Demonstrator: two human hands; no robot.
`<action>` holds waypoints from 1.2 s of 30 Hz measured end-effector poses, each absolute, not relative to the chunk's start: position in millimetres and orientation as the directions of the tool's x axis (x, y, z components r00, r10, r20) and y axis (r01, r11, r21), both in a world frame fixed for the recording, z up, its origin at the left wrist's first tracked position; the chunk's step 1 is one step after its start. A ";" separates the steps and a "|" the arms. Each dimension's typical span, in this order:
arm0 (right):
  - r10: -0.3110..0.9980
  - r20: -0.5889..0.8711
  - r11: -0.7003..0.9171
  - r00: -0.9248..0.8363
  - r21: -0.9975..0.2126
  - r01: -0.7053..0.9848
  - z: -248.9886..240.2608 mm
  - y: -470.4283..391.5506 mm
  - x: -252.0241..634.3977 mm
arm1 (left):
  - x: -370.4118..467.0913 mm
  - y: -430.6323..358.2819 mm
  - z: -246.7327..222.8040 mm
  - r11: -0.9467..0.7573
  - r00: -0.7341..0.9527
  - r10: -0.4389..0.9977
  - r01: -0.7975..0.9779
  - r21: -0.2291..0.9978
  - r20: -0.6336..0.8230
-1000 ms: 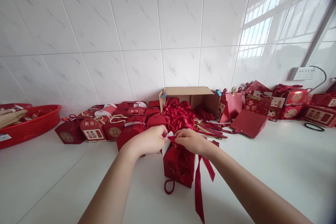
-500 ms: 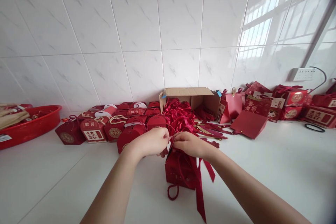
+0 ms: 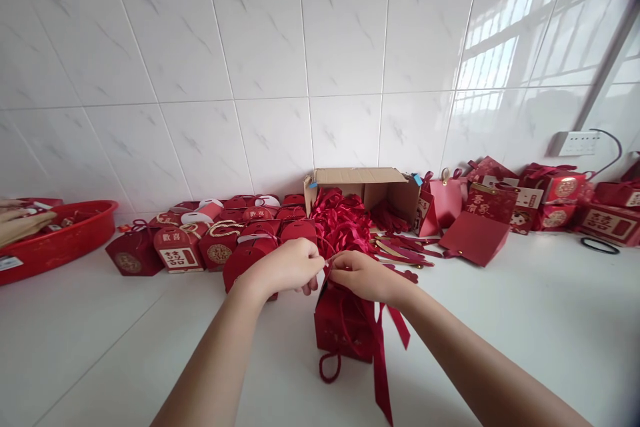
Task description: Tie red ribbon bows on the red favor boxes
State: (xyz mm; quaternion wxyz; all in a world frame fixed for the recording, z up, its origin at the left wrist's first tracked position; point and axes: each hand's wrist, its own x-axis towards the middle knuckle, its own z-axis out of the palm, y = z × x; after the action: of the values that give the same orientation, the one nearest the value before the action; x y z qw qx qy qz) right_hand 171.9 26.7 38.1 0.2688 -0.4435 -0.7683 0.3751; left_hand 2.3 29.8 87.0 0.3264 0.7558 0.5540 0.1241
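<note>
A dark red paper gift box (image 3: pixel 345 327) stands on the white counter in front of me. My right hand (image 3: pixel 363 275) is closed, its fingertips pinched at the top edge of the box. Level with it, my left hand (image 3: pixel 293 270) is closed too, thumb and finger pinched beside the right fingertips. What the left fingers hold is too small to make out. A thin red cord shows just above the meeting fingertips. Satin ribbon (image 3: pixel 381 373) hangs down the box's right side, its tail lying on the counter. At the box's foot curls a red cord loop (image 3: pixel 330 368).
Several finished red gift boxes (image 3: pixel 177 250) stand at the left, beside a red basin (image 3: pixel 75 240). Behind my hands, a pile of red ribbons (image 3: pixel 343 217) spills from a cardboard box (image 3: pixel 360 175). Red paper bags (image 3: pixel 477 233) and more boxes stand at the right, near a wall socket (image 3: pixel 577 143).
My left hand has shifted very slightly, with its lower fingers curled a little differently. The right hand, the box and the ribbon look the same. At the far left, items over the basin have moved.
</note>
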 end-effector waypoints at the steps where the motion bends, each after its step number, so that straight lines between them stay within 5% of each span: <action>1: 0.887 0.078 0.323 -0.455 -0.809 0.491 39.5 25.8 171.8 | 2.9 29.4 89.0 -0.176 0.357 0.923 0.727 0.664 -0.147; 4: 0.904 0.072 0.309 -0.422 -0.793 0.526 47.5 23.3 175.8 | 6.2 27.8 97.1 -0.197 0.309 0.950 0.517 0.833 0.032; 6: 0.916 0.092 0.319 -0.391 -0.758 0.569 54.9 22.3 185.0 | 8.7 26.5 102.6 -0.308 0.115 0.951 0.241 0.920 0.288; 8: 0.930 0.140 0.338 -0.339 -0.685 0.645 62.1 21.8 199.8 | 10.1 25.2 106.9 -0.546 -0.184 0.821 0.021 0.838 0.540; 10: 0.942 0.177 0.333 -0.286 -0.613 0.716 67.4 20.8 217.0 | 9.8 24.7 109.3 -0.732 -0.375 0.626 0.021 0.681 0.684; 13: 0.953 0.087 0.285 -0.290 -0.586 0.758 70.9 16.7 236.3 | 7.3 26.7 108.5 -0.735 -0.338 0.545 0.246 0.631 0.767; 16: 0.937 -0.092 0.233 -0.337 -0.552 0.800 69.9 11.8 237.4 | 4.8 30.9 102.1 -0.554 -0.055 0.760 0.465 0.690 0.647; 18: 0.930 -0.124 0.234 -0.347 -0.529 0.816 67.5 10.8 230.0 | 3.4 32.9 95.6 -0.396 0.149 0.908 0.616 0.681 0.393; 21: 0.926 -0.098 0.256 -0.366 -0.551 0.794 63.0 14.1 217.3 | -0.7 32.4 84.4 -0.231 0.292 0.956 0.783 0.577 -0.014; 23: 0.921 -0.102 0.253 -0.376 -0.578 0.776 60.4 17.6 212.0 | -5.9 28.3 76.7 -0.197 0.314 0.940 0.824 0.532 -0.138; 26: 0.909 -0.113 0.253 -0.402 -0.615 0.747 57.8 19.8 206.8 | -17.1 13.0 62.2 -0.179 0.298 0.946 0.810 0.558 -0.129; 32: 0.862 -0.124 0.286 -0.492 -0.682 0.673 54.4 6.3 184.7 | -37.7 -43.6 17.3 -0.144 0.099 0.989 0.568 0.811 0.106; 36: 0.815 -0.148 0.299 -0.560 -0.720 0.626 51.5 -5.4 175.9 | -50.0 -74.1 -0.2 0.033 0.006 0.999 0.395 0.918 -0.038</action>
State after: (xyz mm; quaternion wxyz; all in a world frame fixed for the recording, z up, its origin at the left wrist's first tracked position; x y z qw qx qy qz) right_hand 175.9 -5.4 51.5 0.1240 -0.4524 -0.7963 0.3819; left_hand -50.0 -74.1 -0.2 0.4015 0.5848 0.5960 0.3763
